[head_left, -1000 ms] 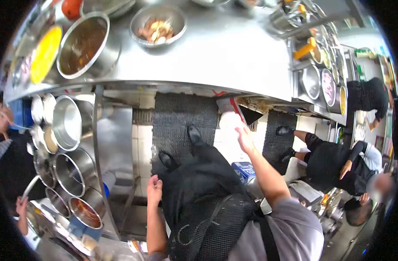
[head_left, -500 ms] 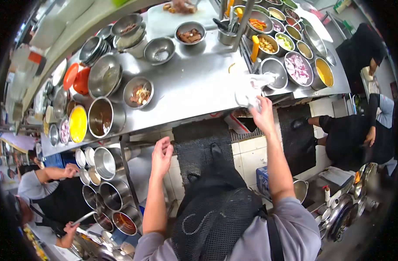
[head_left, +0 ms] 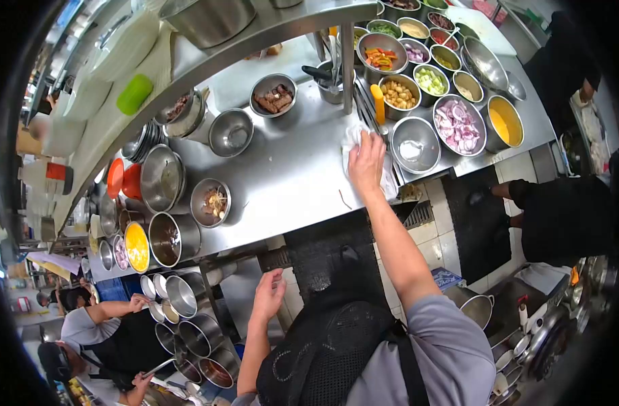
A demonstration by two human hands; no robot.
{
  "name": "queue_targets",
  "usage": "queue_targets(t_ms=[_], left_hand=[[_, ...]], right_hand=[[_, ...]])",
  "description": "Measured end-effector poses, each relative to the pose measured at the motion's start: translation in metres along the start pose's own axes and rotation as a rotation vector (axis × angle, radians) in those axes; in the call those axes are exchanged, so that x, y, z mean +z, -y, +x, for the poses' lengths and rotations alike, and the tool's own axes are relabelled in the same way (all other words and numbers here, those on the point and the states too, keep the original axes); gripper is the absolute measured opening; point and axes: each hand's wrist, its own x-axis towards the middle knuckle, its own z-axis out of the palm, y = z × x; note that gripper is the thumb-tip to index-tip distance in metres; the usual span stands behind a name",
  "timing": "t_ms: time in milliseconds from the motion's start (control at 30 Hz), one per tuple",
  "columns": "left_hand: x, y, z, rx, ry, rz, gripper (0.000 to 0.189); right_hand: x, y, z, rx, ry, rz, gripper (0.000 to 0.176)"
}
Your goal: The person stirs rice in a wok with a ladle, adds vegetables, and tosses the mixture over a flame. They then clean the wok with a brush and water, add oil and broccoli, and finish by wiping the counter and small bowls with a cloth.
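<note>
My right hand (head_left: pixel 368 162) presses a crumpled white cloth (head_left: pixel 352 137) onto the steel counter (head_left: pixel 292 166), at the right end beside the utensil holder and orange-handled tool (head_left: pixel 378 103). Its fingers curve over the cloth, which is partly hidden beneath them. Below the counter's front edge hangs my left hand (head_left: pixel 269 295), empty, with loosely bent fingers held apart. An empty steel bowl (head_left: pixel 416 145) stands just right of the cloth. A thin brownish scrap (head_left: pixel 345 199) lies near the front edge.
Bowls of chopped red onion (head_left: pixel 460 125), orange sauce (head_left: pixel 505 122) and other ingredients crowd the right. A bowl of meat (head_left: pixel 273 95) stands at the back; several bowls are at left. A steel shelf (head_left: pixel 289 19) overhangs the counter. Other people work at both sides.
My right hand has moved from the front edge inward onto the counter with the cloth, which is now pressed flat. The scrap has shifted toward the front edge. The view has turned slightly.
</note>
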Motion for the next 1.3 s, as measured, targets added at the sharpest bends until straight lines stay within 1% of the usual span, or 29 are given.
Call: queue_targets(t_ms=[33,67,100,167,200,267,300,367,400,433,500,533,567,600,633,667,700,767,800,867,900,933,1000,1033,1100,1133,1200,1233,1300], left_hand=[[-0.002,0.0,0.003,0.0,0.0,0.005,0.033],[-0.003,0.0,0.007,0.021,-0.02,0.01,0.033],[-0.003,-0.002,0.013,0.045,-0.039,0.015,0.033],[-0.004,-0.017,0.022,0.054,-0.033,0.022,0.033],[-0.002,-0.027,0.025,0.056,-0.032,0.015,0.033],[-0.001,-0.053,0.029,0.057,-0.003,0.01,0.033],[-0.002,-0.061,0.032,0.062,0.02,0.003,0.032],[-0.003,-0.064,0.035,0.074,-0.007,-0.013,0.032],[-0.002,-0.063,0.034,0.089,-0.023,-0.03,0.032],[-0.002,-0.058,0.03,0.075,-0.027,-0.034,0.032],[-0.003,-0.051,0.027,0.06,-0.049,-0.063,0.031],[-0.004,-0.054,0.025,0.039,-0.038,-0.026,0.03],[-0.003,-0.054,0.023,0.041,-0.035,-0.026,0.03],[0.0,-0.054,0.023,0.014,-0.031,-0.087,0.03],[0.002,-0.056,0.023,-0.014,-0.025,-0.147,0.029],[0.002,-0.06,0.026,-0.007,-0.02,-0.143,0.029],[0.002,-0.066,0.028,0.036,-0.032,-0.124,0.029],[0.001,-0.071,0.025,0.069,-0.046,-0.107,0.029],[-0.001,-0.072,0.024,0.08,-0.065,-0.11,0.028],[-0.006,-0.072,0.022,0.098,-0.09,-0.104,0.028],[-0.009,-0.07,0.018,0.063,-0.099,-0.078,0.028],[-0.012,-0.068,0.014,0.027,-0.108,-0.053,0.027],[-0.016,-0.065,0.005,0.008,-0.12,-0.051,0.028],[-0.018,-0.063,0.0,-0.015,-0.128,-0.055,0.029],[-0.018,-0.054,-0.01,-0.012,-0.162,-0.066,0.029],[-0.016,-0.046,-0.013,-0.024,-0.164,-0.077,0.029],[-0.011,-0.036,-0.018,-0.041,-0.162,-0.096,0.028],[-0.008,-0.034,-0.019,-0.032,-0.166,-0.097,0.027],[-0.005,-0.035,-0.019,-0.019,-0.171,-0.101,0.025]], right_hand=[[0.006,0.0,0.01,0.05,0.009,-0.11,0.049],[0.024,-0.006,0.009,0.041,0.009,-0.236,0.051],[0.034,-0.003,0.007,0.046,0.003,-0.235,0.051],[0.048,0.016,-0.002,0.145,0.163,-0.185,0.05],[0.052,0.024,-0.004,0.149,0.159,-0.183,0.05],[0.054,0.036,-0.012,0.003,0.367,0.182,0.049],[0.052,0.038,-0.008,0.004,0.369,0.189,0.049],[0.047,0.036,0.003,-0.073,0.18,0.299,0.047],[0.045,0.029,0.015,-0.074,0.141,0.325,0.049],[0.037,0.026,0.027,-0.075,0.154,0.33,0.049],[0.022,0.022,0.051,0.095,0.224,0.25,0.05],[0.026,0.015,0.053,0.117,0.246,0.172,0.05],[0.035,0.012,0.046,0.118,0.244,0.169,0.05],[0.046,0.009,0.035,0.076,0.281,0.078,0.049],[0.044,0.016,0.032,0.035,0.319,-0.014,0.049],[0.039,0.02,0.029,-0.002,0.382,0.053,0.044],[0.041,0.018,0.036,0.0,0.376,0.053,0.044],[0.044,0.008,0.052,0.05,0.177,0.231,0.035],[0.048,0.003,0.062,0.049,0.18,0.233,0.035],[0.06,-0.005,0.089,0.173,0.085,0.124,0.028],[0.065,-0.008,0.1,0.238,0.036,0.071,0.024],[0.07,-0.011,0.107,0.238,0.031,0.078,0.024],[0.08,-0.015,0.116,0.397,0.152,0.028,0.029],[0.082,-0.022,0.117,0.375,0.197,-0.037,0.037],[0.089,-0.036,0.116,0.447,0.182,-0.026,0.034],[0.094,-0.043,0.115,0.442,0.191,-0.026,0.034],[0.096,-0.051,0.114,0.404,0.294,-0.141,0.024],[0.096,-0.05,0.113,0.398,0.299,-0.146,0.024],[0.095,-0.047,0.113,0.451,0.29,-0.184,0.02]])
